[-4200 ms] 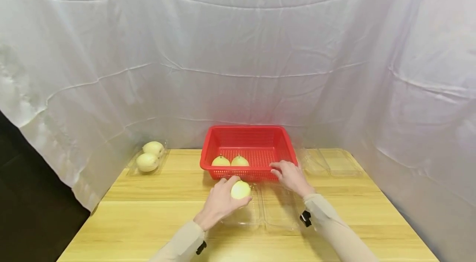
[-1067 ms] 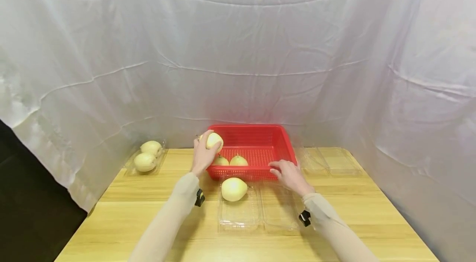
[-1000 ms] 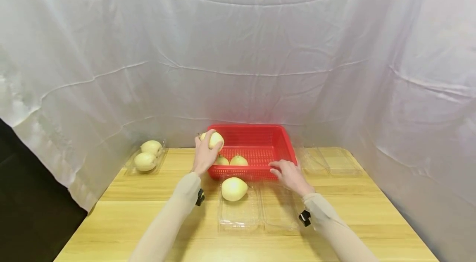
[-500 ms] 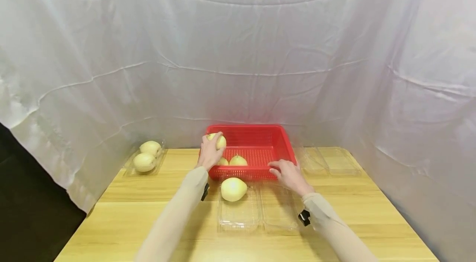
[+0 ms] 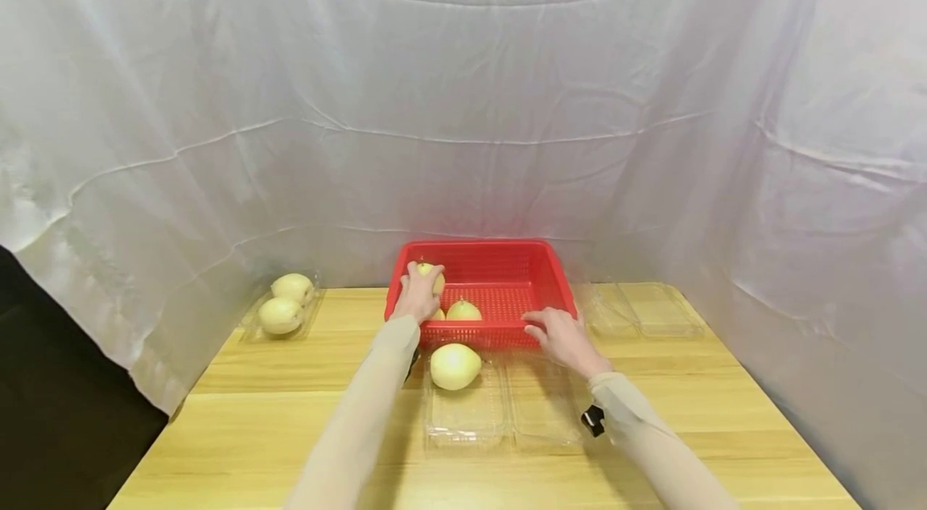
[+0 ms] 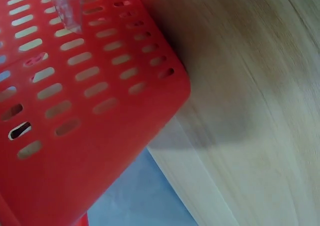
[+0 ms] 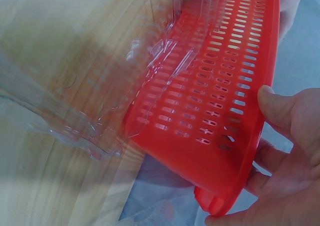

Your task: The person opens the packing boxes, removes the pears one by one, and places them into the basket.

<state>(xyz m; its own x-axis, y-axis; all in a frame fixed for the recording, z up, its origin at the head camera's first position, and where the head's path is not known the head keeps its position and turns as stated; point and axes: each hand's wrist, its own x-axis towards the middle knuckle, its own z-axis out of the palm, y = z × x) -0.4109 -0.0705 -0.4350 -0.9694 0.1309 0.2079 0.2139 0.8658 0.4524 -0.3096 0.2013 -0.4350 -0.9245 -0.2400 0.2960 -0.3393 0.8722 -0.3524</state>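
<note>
The left hand (image 5: 418, 297) curls its fingers around a pear (image 5: 433, 278) in the basket's (image 5: 492, 262) left part; a soft grip should prevent bruises. The right hand (image 5: 561, 336) grips the near rim (image 5: 500, 325).

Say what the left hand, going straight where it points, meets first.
Beyond the yellow pear it holds, the left hand would probably meet the far wall of the red basket, though depth is unclear.
</note>
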